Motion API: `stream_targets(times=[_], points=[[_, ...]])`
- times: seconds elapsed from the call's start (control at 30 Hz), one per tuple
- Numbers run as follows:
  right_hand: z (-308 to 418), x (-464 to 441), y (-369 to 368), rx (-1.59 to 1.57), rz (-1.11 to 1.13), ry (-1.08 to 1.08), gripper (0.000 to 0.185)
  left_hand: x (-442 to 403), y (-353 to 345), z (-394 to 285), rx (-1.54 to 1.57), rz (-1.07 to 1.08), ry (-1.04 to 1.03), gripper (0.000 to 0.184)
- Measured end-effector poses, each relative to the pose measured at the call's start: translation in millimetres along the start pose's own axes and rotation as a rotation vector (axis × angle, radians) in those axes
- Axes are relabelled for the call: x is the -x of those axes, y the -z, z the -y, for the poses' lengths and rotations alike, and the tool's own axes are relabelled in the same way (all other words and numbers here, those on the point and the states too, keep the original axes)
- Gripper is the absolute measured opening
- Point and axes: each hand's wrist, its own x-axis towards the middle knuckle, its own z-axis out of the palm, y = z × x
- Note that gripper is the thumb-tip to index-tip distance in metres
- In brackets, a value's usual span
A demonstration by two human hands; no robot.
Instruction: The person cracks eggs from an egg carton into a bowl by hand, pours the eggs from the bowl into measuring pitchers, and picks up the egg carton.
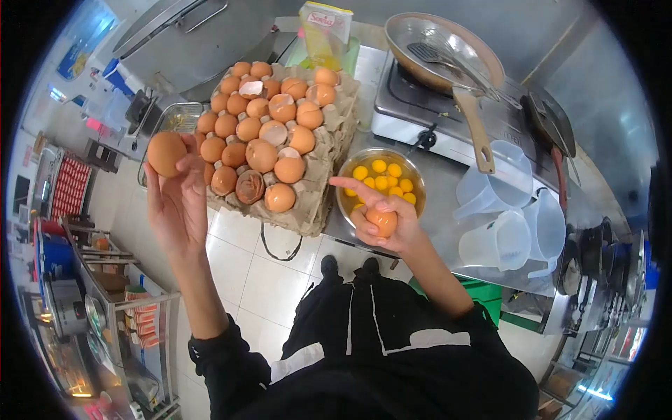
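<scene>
My left hand (183,203) is raised at the left side of the egg tray, its fingers closed round a brown egg (166,154). Another brown egg (381,221) sits in my right hand (404,227), with the index finger stretched out to the left. That hand is over the near edge of a metal bowl (421,175), which holds several yolks (381,182) in clear egg white. Left of the bowl, a stack of cardboard egg trays (329,157) carries brown eggs and broken shells (250,186), some nested in the cups.
Behind the bowl stands a gas stove (399,105) with a frying pan (448,52) and a slotted turner. Clear plastic jugs (495,241) occupy the counter's right side. A large pot (189,45) and a yellow-white pouch (325,35) are at the back.
</scene>
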Motion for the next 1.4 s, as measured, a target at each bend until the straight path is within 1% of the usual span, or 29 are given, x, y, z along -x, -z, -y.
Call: stream_targets(times=[0.07,0.1,0.13,0.17,0.2,0.27,0.4,0.47,0.5,0.57,0.6,0.67,0.7,0.77,0.8,0.87,0.9,0.93,0.97,1.0,1.07,1.1,1.17,1.2,1.23,1.27,1.3,1.37,1.4], points=[[-4,-6,-7,0.013,0.013,-0.043,0.071,15,1,1,-0.02,-0.013,-0.022,0.042],[-5,-7,-18,0.451,-0.082,-0.022,0.069,22,1,2,-0.049,-0.065,-0.041,0.046],[-9,-9,-25,0.889,-0.176,0.004,0.068,28,1,4,-0.052,-0.07,-0.047,0.046],[-23,-13,-14,1.355,-0.216,0.283,0.067,32,0,7,-0.083,-0.082,-0.049,0.047],[-27,-13,-18,1.353,-0.214,0.278,0.067,37,1,9,-0.113,-0.096,-0.048,0.048],[-30,-11,-27,2.054,-0.38,0.099,0.064,42,4,14,-0.095,-0.129,-0.041,0.049],[-40,-2,-22,2.106,-0.421,0.119,0.069,45,3,25,-0.182,-0.11,-0.035,0.047],[-41,0,-27,2.209,-0.472,0.125,0.062,45,0,30,-0.238,-0.122,-0.029,0.047],[-40,1,-27,2.207,-0.476,0.126,0.062,44,-1,33,-0.304,-0.134,-0.023,0.047],[-35,9,-24,2.177,-0.423,0.288,0.052,43,-2,36,-0.369,-0.146,-0.011,0.047],[-33,13,-22,2.176,-0.428,0.286,0.052,43,-1,38,-0.393,-0.147,0.013,0.046],[-27,26,-14,2.161,-0.396,0.137,0.038,42,-4,45,-0.413,-0.141,0.044,0.045],[-27,32,-6,2.161,-0.405,0.135,0.038,42,-10,52,-0.387,-0.158,0.08,0.044],[-25,44,12,1.627,-0.451,0.207,0.035,44,-10,67,-0.311,-0.157,0.155,0.043],[-20,54,16,1.626,-0.455,0.207,0.035,46,-6,79,-0.257,-0.077,0.16,0.044],[-13,71,20,0.357,-0.642,0.123,0.034,46,-9,105,-0.242,-0.054,0.316,0.043],[-13,73,23,0.356,-0.649,0.13,0.034,48,-11,124,-0.278,-0.11,0.356,0.042],[-11,76,27,0.323,-0.707,0.225,0.036,50,-12,144,-0.314,-0.161,0.397,0.041],[-8,80,30,0.292,-0.766,0.324,0.039,49,-7,166,-0.335,-0.164,0.413,0.041],[-4,78,29,0.295,-0.777,0.341,0.039,47,2,186,-0.358,-0.164,0.43,0.04],[4,65,21,0.689,-1.04,0.56,0.042,41,23,221,-0.406,-0.154,0.449,0.041],[9,59,13,0.69,-1.051,0.573,0.042,37,31,234,-0.461,-0.158,0.45,0.043],[19,49,0,1.235,-0.996,0.917,0.043,31,42,251,-0.525,-0.158,0.45,0.043],[19,48,3,1.235,-1.003,0.923,0.043,28,48,258,-0.593,-0.168,0.439,0.044],[17,47,10,1.562,-0.97,1.003,0.044,26,52,264,-0.68,-0.148,0.401,0.043],[15,46,17,1.893,-0.913,1.068,0.045,27,57,268,-0.679,-0.145,0.405,0.043],[11,44,24,1.893,-0.916,1.067,0.045,28,57,271,-0.714,-0.184,0.404,0.042],[6,39,37,1.88,-0.933,0.789,0.05,29,65,275,-0.748,-0.221,0.403,0.041],[7,37,39,1.881,-0.928,0.794,0.05,27,71,273,-0.787,-0.189,0.413,0.041]])
